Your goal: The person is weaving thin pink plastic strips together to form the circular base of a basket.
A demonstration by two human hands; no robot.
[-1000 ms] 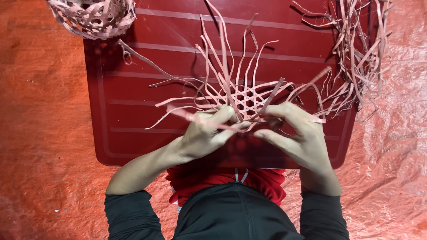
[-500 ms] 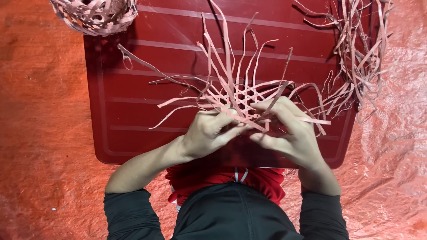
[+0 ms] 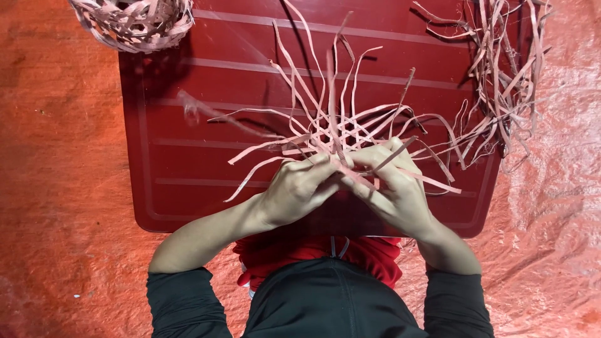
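Observation:
A partly woven mat of thin pale strips [image 3: 338, 128] rests on a dark red plastic board [image 3: 188, 163], its loose ends fanning out upward and sideways. My left hand [image 3: 294, 188] pinches the woven strips at the near edge of the weave. Fingertip to fingertip with it, my right hand [image 3: 391, 184] grips strips on the weave's right side, one strip crossing over its fingers. The near part of the weave is hidden under both hands.
A finished woven basket [image 3: 134, 22] sits at the board's top left corner. A loose heap of spare strips [image 3: 507, 69] lies at the top right. An orange tarpaulin [image 3: 56, 188] covers the ground around the board.
Both hands have drawn closer together at the weave's near edge. The long strip on the left has swung and blurs, and the loose ends have shifted.

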